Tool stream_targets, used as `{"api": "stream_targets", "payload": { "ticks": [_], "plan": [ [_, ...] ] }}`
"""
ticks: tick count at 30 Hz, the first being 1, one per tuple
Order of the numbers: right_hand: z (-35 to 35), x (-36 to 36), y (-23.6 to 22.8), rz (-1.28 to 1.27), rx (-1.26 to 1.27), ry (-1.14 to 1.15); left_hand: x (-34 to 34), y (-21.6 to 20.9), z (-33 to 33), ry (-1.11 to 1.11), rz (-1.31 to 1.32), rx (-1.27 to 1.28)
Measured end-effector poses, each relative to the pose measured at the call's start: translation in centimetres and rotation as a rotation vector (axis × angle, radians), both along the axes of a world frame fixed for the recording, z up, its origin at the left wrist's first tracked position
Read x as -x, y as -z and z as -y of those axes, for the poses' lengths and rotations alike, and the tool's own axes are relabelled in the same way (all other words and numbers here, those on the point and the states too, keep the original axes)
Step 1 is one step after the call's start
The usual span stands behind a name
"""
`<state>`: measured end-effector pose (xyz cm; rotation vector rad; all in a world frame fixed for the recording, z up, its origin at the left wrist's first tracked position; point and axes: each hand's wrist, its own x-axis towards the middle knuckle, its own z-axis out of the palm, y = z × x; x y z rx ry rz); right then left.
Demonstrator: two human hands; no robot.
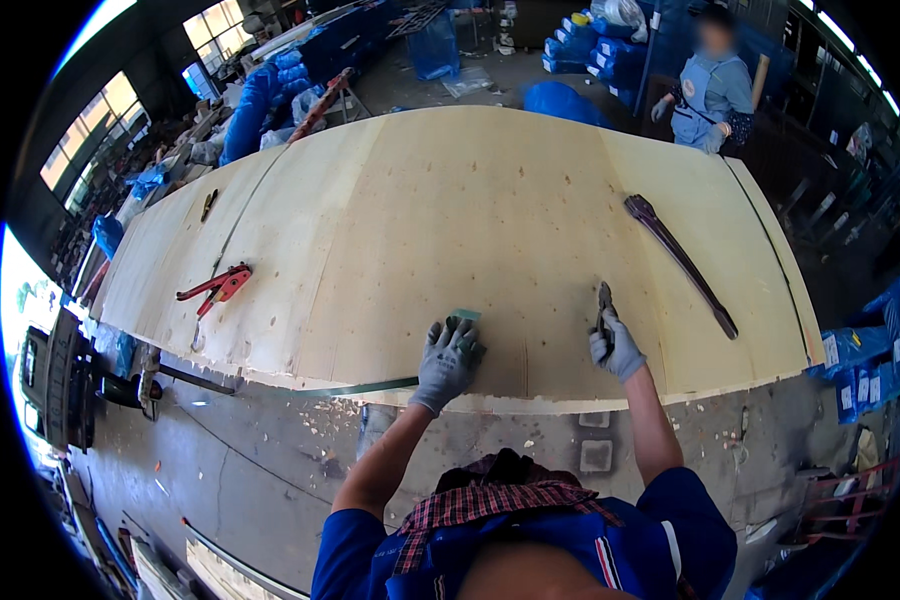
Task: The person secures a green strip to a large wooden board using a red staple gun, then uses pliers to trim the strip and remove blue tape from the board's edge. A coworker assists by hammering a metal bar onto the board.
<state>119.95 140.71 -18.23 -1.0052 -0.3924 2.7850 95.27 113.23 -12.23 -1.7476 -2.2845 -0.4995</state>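
My left hand (446, 368), in a grey work glove, is closed on a green strap (375, 386) at the near edge of a large pale plywood sheet (440, 230). A short end of the strap sticks out past the fingers, and the rest runs left along the edge. My right hand (618, 352), also gloved, grips dark pliers (605, 298) whose head points away from me over the wood. Left of my hands lies a red strapping tool (225, 287). At the right, a long dark two-handled tool (682, 262) rests on the sheet.
A small dark tool (209, 205) lies far left on the sheet. Dark straps (245, 212) cross it near both ends. A co-worker in an apron (710, 105) stands at the far right corner. Blue-wrapped bundles (860, 365) and wood scraps (330, 465) are on the floor.
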Motion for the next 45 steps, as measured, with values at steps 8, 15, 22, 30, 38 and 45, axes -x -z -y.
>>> {"api": "stream_targets", "payload": {
  "ticks": [8, 15, 22, 30, 38, 45],
  "plan": [
    [3.2, -3.0, -2.3, -0.403, 0.474, -0.099, -0.4, 0.2, 0.0, 0.009, 0.037, 0.009],
    [4.3, -2.5, -0.9, -0.302, 0.364, -0.132, 0.2, 1.4, -0.3, 0.028, 0.033, -0.043],
    [5.8, -1.5, -2.4, -0.11, 0.244, -0.063, 0.2, 1.8, 0.0, 0.024, 0.039, -0.01],
    [9.4, -4.4, -2.3, 0.124, -0.203, 0.026, -0.5, 1.2, -1.9, 0.066, -0.03, -0.045],
    [19.5, -14.7, -2.2, 0.251, -0.806, -0.097, 0.8, 2.8, -0.8, 0.045, -0.068, 0.005],
    [22.5, -19.0, -1.5, 0.296, -0.638, 0.033, 7.4, 0.4, 0.3, 0.331, 0.899, 0.061]
  ]
}}
